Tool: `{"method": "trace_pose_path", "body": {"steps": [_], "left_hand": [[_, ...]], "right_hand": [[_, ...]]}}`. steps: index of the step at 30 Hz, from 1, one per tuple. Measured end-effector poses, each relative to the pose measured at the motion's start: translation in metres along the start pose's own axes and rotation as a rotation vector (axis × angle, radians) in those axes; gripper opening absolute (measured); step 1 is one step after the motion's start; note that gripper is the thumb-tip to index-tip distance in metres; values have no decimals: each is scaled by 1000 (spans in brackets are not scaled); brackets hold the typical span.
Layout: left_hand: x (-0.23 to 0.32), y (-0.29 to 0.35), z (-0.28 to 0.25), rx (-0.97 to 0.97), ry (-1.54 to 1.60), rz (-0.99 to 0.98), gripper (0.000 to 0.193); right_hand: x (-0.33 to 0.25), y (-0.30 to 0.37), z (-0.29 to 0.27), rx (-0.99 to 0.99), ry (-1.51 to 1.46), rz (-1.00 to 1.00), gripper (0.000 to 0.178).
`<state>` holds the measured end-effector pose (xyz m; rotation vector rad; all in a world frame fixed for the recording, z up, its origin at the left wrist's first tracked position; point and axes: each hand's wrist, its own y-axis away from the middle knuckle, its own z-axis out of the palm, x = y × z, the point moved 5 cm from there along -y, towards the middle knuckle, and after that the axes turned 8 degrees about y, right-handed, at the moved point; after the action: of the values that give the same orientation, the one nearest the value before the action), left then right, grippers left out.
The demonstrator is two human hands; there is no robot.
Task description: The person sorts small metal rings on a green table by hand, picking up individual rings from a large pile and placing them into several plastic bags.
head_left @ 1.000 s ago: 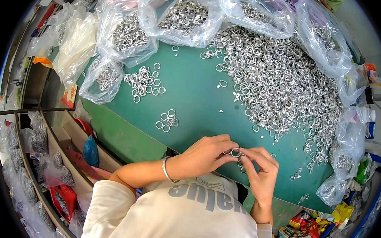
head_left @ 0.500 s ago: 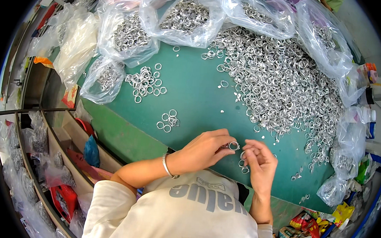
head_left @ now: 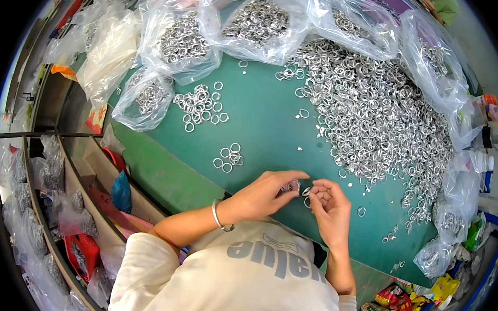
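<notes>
My left hand, with a silver bangle at its wrist, is closed round silver metal rings; the curled fingers hide how many. Just beside it, my right hand pinches one silver ring between thumb and fingertips. Another ring shows below those fingertips, and I cannot tell whether it is held or lies on the table. The two hands are close, with a narrow gap between them. Beyond my left hand a small group of rings lies on the green table. A larger cluster of rings lies farther left.
A big heap of rings spreads over the right side. Clear plastic bags of rings line the far edge, one open bag among them. On the left stands a divided shelf with bagged parts. Colourful packets are at lower right.
My right hand has moved left toward my left hand and now pinches a ring beside it. The left hand has turned slightly, its ring less exposed. The whole view has shifted a little.
</notes>
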<state>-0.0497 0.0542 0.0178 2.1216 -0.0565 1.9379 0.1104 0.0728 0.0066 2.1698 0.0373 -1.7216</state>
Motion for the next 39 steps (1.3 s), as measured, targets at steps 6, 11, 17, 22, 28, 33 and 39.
{"method": "trace_pose_path", "body": {"steps": [6,11,17,22,28,33,39], "left_hand": [[-21,-4,-28,204,-198,87,20],[-25,-8,-33,206,-374,72,22],[-17,11,-43,340,-401,-6,35],[-8,42,-70,408,-686,33,54],[-32,49,-78,420,-793,129,60],[-40,21,-92,308,-902,273,59],[-37,-31,-106,177,-988,437,47]], "right_hand": [[-15,-31,22,-67,402,-225,20],[-10,-46,46,-73,608,-397,18],[-16,-48,39,-118,611,-347,21],[-15,-41,46,-219,427,-264,20],[-26,-33,61,-83,732,-663,23],[-20,-41,45,-55,658,-473,24],[-22,-43,49,-110,754,-426,26]]}}
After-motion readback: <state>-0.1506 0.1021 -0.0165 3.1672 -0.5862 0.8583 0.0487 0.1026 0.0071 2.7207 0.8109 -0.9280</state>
